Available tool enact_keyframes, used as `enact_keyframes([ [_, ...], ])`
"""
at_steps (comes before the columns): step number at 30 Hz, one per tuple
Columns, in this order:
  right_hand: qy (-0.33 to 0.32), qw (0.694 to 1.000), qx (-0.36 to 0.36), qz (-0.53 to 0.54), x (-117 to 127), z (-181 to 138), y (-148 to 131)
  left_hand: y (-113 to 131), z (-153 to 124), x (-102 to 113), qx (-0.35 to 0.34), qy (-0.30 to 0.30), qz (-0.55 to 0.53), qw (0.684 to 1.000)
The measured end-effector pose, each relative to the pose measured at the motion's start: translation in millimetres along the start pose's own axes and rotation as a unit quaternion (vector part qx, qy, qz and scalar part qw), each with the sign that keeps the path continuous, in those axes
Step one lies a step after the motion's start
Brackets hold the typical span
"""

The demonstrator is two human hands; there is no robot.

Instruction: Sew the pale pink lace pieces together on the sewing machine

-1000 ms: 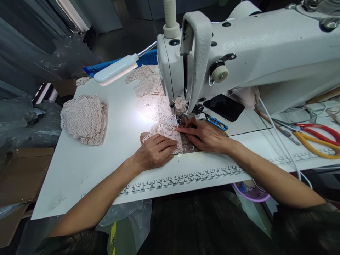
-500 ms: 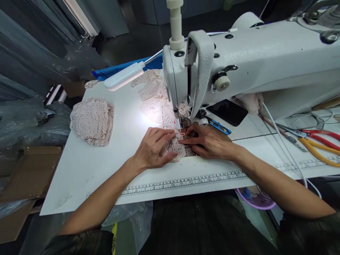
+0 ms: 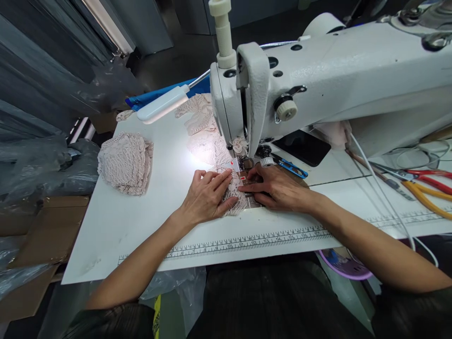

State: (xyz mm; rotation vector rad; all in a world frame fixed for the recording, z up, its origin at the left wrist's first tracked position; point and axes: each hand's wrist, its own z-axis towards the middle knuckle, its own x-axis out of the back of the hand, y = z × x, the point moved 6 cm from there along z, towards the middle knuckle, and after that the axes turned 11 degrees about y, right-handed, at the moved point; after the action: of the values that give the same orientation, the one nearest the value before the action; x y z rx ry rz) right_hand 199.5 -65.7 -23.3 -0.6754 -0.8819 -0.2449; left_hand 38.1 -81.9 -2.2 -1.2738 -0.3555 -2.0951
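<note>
My left hand [image 3: 208, 195] lies flat with fingers stretched over a piece of pale pink lace [image 3: 236, 200], pressing it on the table just in front of the presser foot. Its thumb rests on the lace too. From the other side, my right hand [image 3: 273, 188] reaches in over the metal needle plate [image 3: 253, 200]. Its fingers are apart, and one fingertip touches the lace's right edge. The sewing machine [image 3: 254, 103] stands over both hands, its presser foot [image 3: 245, 163] close beyond the fingers. More lace [image 3: 208, 143] spreads behind the needle area under the lamp light.
A stack of lace pieces [image 3: 125, 162] sits on the table's left. A small lamp [image 3: 162, 104] shines from behind. Blue thread snips [image 3: 291, 165] and a black phone [image 3: 303, 147] lie under the machine arm. Yellow-handled scissors [image 3: 427, 195] and a white cable [image 3: 383, 190] are at right.
My left hand has flattened, its fingers now lower and closer together on the lace. The right hand stays nearly in place. The whole view has shifted slightly.
</note>
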Motion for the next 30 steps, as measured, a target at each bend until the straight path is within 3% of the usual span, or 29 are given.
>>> enact_keyframes([
  [30,-0.003,1.0,-0.018,-0.004,1.6,0.6,-1.4,-2.2,-1.5,-4.1,0.018,-0.015,-0.027,0.999],
])
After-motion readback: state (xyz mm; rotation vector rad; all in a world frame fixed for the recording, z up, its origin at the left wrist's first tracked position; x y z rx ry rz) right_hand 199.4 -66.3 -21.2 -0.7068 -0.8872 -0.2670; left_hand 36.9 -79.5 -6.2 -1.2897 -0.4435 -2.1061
